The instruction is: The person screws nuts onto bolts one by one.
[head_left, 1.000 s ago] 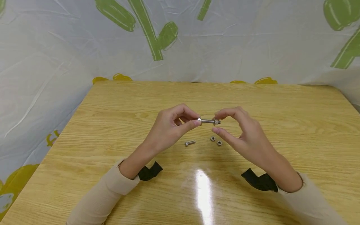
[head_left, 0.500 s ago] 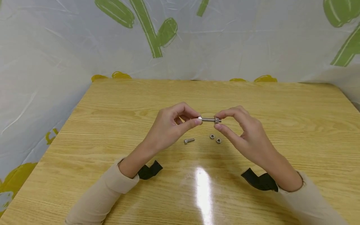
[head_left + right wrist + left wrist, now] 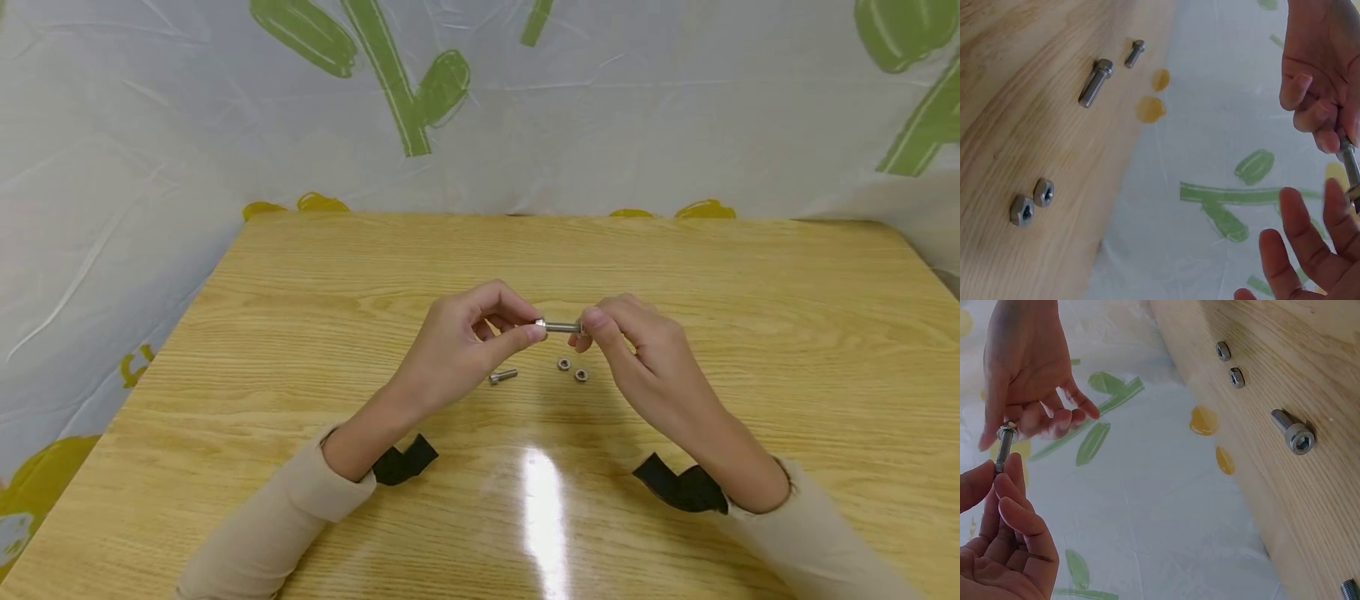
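Note:
A silver bolt [image 3: 562, 327] is held roughly level above the table. My left hand [image 3: 468, 346] pinches its head end between thumb and fingers. Near the other end sits a nut [image 3: 1007, 430], threaded round the shank. My right hand [image 3: 652, 362] has its thumb and bent forefinger at that nut, mostly covering it in the head view. The other right fingers are spread in the right wrist view. Below lie two loose nuts, one left [image 3: 564, 364] and one right [image 3: 581, 375], with a socket-head bolt [image 3: 503, 377] beside them.
The wooden table [image 3: 337, 267] spans the view, with a patterned plastic sheet [image 3: 562, 125] behind it. A second, smaller-looking bolt [image 3: 1135, 53] lies past the first one; my left hand hides it from the head view. Dark straps hang at both wrists.
My right thumb has rolled upward over the nut, and the right fingers have curled in behind it. The left hand keeps its pinch. The loose nuts and bolt stay put.

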### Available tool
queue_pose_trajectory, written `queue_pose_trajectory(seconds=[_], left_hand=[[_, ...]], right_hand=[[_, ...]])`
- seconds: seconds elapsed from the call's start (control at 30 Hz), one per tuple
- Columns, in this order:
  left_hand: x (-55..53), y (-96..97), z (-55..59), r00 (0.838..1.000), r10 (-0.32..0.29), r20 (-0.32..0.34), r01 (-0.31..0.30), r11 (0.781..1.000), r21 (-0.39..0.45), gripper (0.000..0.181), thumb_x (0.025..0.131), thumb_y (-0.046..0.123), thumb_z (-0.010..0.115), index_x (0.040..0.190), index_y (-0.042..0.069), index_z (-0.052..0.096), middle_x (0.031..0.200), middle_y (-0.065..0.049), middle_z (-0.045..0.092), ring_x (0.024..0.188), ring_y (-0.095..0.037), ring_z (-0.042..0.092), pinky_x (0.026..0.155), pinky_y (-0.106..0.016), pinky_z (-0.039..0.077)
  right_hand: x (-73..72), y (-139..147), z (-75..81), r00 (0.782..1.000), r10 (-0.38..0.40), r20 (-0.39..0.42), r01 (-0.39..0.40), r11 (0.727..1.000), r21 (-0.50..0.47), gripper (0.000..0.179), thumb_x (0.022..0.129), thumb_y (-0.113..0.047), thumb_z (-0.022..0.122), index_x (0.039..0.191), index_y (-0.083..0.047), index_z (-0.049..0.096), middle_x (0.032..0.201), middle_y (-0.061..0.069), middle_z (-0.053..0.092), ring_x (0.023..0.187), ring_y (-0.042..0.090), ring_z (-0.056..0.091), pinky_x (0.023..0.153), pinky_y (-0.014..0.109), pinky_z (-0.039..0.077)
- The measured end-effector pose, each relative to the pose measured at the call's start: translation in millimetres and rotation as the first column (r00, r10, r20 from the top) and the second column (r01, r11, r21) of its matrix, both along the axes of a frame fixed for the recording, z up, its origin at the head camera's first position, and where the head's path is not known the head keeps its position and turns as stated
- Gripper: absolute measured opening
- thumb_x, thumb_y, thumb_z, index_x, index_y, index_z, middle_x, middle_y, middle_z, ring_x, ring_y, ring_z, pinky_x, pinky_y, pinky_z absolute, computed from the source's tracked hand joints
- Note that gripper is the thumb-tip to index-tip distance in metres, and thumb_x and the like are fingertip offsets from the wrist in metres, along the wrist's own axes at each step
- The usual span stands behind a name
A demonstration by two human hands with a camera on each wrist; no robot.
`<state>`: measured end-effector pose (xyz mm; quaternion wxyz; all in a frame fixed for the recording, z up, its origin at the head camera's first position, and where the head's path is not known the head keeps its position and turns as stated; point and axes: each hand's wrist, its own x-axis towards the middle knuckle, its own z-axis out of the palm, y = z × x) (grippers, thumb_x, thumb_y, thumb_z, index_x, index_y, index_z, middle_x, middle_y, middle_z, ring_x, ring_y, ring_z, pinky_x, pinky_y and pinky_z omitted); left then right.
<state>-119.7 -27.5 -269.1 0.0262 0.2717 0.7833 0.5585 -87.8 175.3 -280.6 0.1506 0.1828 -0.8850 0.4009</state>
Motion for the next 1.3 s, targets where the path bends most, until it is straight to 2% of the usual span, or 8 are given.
queue_pose_trajectory(seconds=[0.13, 0.23, 0.43, 0.87, 1.03, 1.17, 1.23, 1.3], left_hand=[[-0.8, -1.2, -0.5, 1.0, 0.002, -0.011, -0.002, 1.0, -0.011, 0.006, 0.086, 0.017, 0.067, 0.091, 0.014, 0.065, 0.087, 0.004, 0.068, 0.075, -0.007, 0.059, 0.066, -0.026, 0.05], [-1.4, -2.4, -0.4, 1.0, 0.006, -0.012, -0.006, 1.0, -0.015, 0.006, 0.087, 0.018, 0.067, 0.091, 0.014, 0.065, 0.087, 0.005, 0.067, 0.075, -0.007, 0.059, 0.067, -0.027, 0.05], [-2.2, -4.0, 1.7, 1.0, 0.005, -0.003, -0.005, 1.0, -0.018, 0.007, 0.087, 0.018, 0.066, 0.092, 0.014, 0.065, 0.087, 0.004, 0.067, 0.075, -0.007, 0.059, 0.067, -0.029, 0.05], [-2.3, -4.1, 5.3, 1.0, -0.007, -0.001, 0.007, 1.0, -0.013, 0.007, 0.087, 0.018, 0.066, 0.092, 0.014, 0.066, 0.088, 0.005, 0.067, 0.077, -0.007, 0.06, 0.068, -0.028, 0.049], [-1.9, -3.3, 5.3, 1.0, -0.005, -0.006, 0.005, 1.0, -0.02, 0.007, 0.086, 0.018, 0.067, 0.092, 0.014, 0.066, 0.087, 0.005, 0.067, 0.076, -0.006, 0.06, 0.068, -0.027, 0.05], [-2.0, -3.3, 5.4, 1.0, -0.003, -0.006, 0.003, 1.0, -0.02, 0.006, 0.086, 0.018, 0.067, 0.092, 0.014, 0.066, 0.087, 0.005, 0.067, 0.075, -0.006, 0.06, 0.067, -0.027, 0.05], [-2.1, -3.8, 5.5, 1.0, -0.004, -0.006, 0.004, 1.0, -0.02, 0.006, 0.087, 0.017, 0.066, 0.092, 0.014, 0.066, 0.087, 0.005, 0.067, 0.075, -0.007, 0.059, 0.067, -0.027, 0.05], [-2.1, -4.3, 5.7, 1.0, -0.007, -0.006, 0.007, 1.0, -0.02, 0.006, 0.087, 0.018, 0.066, 0.092, 0.014, 0.065, 0.087, 0.006, 0.067, 0.076, -0.007, 0.059, 0.067, -0.027, 0.05]], right_hand=[[2.3, 3, 4.2, 1.0, 0.018, 0.025, -0.019, 0.999, 0.036, 0.016, 0.094, -0.023, 0.055, 0.106, -0.013, 0.061, 0.097, -0.001, 0.062, 0.092, 0.008, 0.053, 0.079, 0.031, 0.041], [2.9, 4, 6.4, 0.999, 0.05, -0.015, -0.049, 0.998, 0.05, 0.031, 0.087, -0.016, 0.066, 0.116, -0.013, 0.056, 0.103, -0.001, 0.061, 0.097, 0.006, 0.052, 0.083, 0.026, 0.041], [0.8, 2, 4.6, 0.988, 0.08, -0.13, -0.072, 0.996, 0.061, 0.034, 0.078, 0.0, 0.072, 0.109, -0.008, 0.058, 0.099, -0.001, 0.061, 0.094, 0.003, 0.051, 0.08, 0.013, 0.039], [0.8, 2, 4.8, 0.994, 0.068, -0.088, -0.063, 0.996, 0.062, 0.005, 0.091, -0.012, 0.06, 0.095, -0.013, 0.063, 0.096, -0.005, 0.062, 0.094, 0.004, 0.049, 0.077, 0.023, 0.041], [-0.2, 1, 5.8, 0.998, 0.038, -0.058, -0.035, 0.998, 0.057, 0.017, 0.096, -0.018, 0.052, 0.085, -0.016, 0.064, 0.089, -0.006, 0.063, 0.092, 0.006, 0.049, 0.079, 0.03, 0.04], [2.3, 2, 9.0, 1.0, 0.001, 0.015, -0.002, 0.999, 0.048, 0.018, 0.097, -0.023, 0.049, 0.096, -0.014, 0.065, 0.095, -0.002, 0.062, 0.095, 0.01, 0.05, 0.078, 0.035, 0.04], [2.7, 3, 10.3, 1.0, 0.006, 0.021, -0.007, 0.999, 0.05, 0.016, 0.094, -0.023, 0.056, 0.106, -0.013, 0.061, 0.1, -0.002, 0.06, 0.098, 0.011, 0.05, 0.079, 0.034, 0.04], [2.5, 3, 10.9, 1.0, 0.026, 0.001, -0.026, 0.998, 0.055, 0.025, 0.09, -0.019, 0.063, 0.113, -0.012, 0.057, 0.106, -0.002, 0.059, 0.101, 0.011, 0.049, 0.081, 0.031, 0.04]])
